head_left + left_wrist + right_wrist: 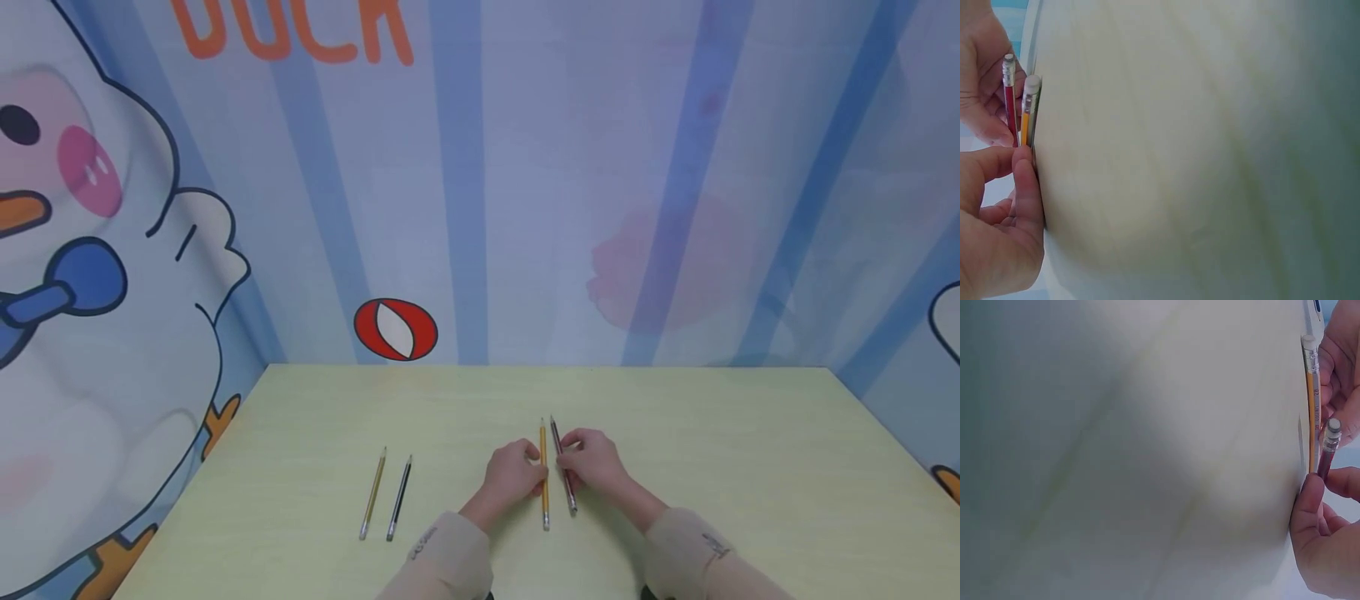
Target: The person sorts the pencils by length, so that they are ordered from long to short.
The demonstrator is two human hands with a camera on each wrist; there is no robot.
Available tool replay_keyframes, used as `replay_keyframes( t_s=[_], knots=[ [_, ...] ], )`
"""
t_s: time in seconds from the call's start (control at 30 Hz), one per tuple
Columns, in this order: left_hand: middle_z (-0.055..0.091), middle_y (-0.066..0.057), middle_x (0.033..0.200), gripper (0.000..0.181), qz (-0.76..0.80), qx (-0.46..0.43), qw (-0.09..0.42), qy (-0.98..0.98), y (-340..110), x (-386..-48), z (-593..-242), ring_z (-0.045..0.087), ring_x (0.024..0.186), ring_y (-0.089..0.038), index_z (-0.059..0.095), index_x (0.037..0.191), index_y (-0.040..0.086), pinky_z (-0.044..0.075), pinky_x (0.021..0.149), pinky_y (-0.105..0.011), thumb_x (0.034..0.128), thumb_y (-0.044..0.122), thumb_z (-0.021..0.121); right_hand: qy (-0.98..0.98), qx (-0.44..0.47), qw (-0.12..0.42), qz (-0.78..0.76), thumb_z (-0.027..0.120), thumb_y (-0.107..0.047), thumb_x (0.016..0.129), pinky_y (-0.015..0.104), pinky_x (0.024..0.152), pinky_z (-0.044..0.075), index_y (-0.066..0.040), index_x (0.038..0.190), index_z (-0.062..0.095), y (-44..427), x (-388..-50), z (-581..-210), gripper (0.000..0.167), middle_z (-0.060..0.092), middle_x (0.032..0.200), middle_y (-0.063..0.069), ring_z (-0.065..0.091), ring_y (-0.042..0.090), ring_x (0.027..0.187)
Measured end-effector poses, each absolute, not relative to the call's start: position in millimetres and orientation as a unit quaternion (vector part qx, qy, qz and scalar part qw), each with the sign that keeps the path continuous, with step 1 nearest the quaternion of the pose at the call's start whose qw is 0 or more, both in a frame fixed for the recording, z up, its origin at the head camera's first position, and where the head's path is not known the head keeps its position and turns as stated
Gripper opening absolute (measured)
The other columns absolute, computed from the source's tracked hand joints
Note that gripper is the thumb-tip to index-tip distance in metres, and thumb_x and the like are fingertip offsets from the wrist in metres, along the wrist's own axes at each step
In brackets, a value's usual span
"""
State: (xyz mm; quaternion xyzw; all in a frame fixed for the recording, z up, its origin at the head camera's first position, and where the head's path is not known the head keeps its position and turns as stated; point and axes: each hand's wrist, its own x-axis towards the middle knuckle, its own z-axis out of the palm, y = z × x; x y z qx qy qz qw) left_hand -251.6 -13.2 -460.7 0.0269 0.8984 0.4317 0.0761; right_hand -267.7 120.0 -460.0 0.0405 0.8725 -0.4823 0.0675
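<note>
Near the middle of the table, my left hand [514, 472] pinches a yellow pencil [543, 454] between thumb and fingers. Just to its right, my right hand [595, 461] pinches a dark red pencil [557, 439]. Both pencils point away from me, with their eraser ends towards me and a narrow gap between them. In the left wrist view, the yellow pencil's white eraser [1032, 84] and the red pencil's metal band [1009, 72] stand out past the fingers. The right wrist view shows dark lettering on the yellow pencil [1313, 412].
Left of my hands, a gold-coloured pencil [372, 493] and a black pencil [400, 498] lie side by side on the pale yellow table [300, 425], tips away from me. Behind the table stands a blue striped backdrop [525, 167] with printed cartoon figures.
</note>
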Motion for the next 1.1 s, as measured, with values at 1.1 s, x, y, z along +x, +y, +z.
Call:
replay_keyframes(
  t_s=[1.1],
  knots=[
    [0.054, 0.002, 0.051, 0.015, 0.419, 0.017, 0.077, 0.905, -12, -253, -461, 0.048, 0.044, -0.008, 0.056, 0.089, 0.006, 0.034, 0.043, -0.019, 0.0772, 0.013, 0.061, 0.898, 0.022, 0.092, -0.429, 0.061, -0.001, 0.074, 0.022, 0.046, 0.046, 0.004, 0.093, 0.057, 113, -251, -448, 0.020, 0.061, 0.064, 0.006, 0.055, 0.011, 0.048]
  ],
)
